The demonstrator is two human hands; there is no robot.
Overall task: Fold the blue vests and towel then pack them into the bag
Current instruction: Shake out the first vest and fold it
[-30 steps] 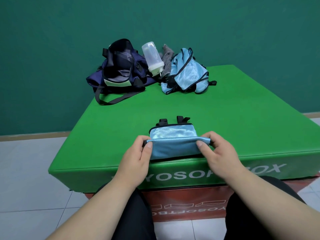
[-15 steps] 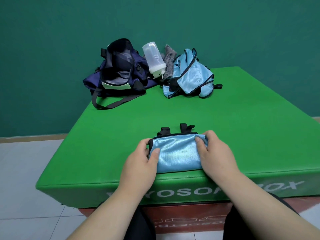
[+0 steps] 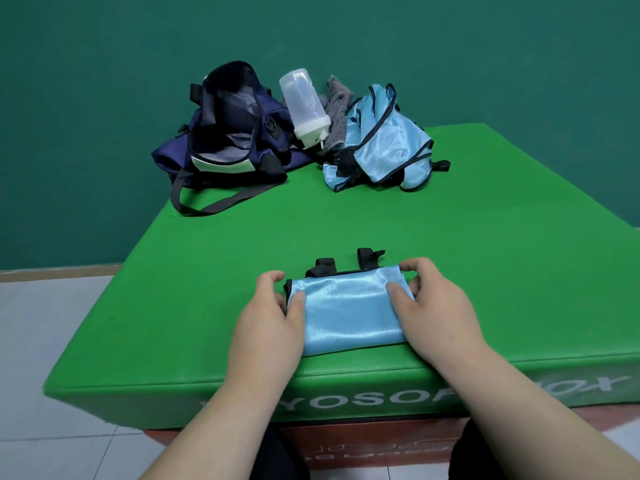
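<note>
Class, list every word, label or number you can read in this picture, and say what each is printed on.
"YOSO", white capitals on the green mat's front face; the letters around it are covered or blurred.
Red base: white lettering, upside down, unreadable.
Bag's pale patch, bottle, folded blue vest: nothing readable.

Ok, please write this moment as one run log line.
folded vest | left hand grips its left end | right hand grips its right end | bag open
</note>
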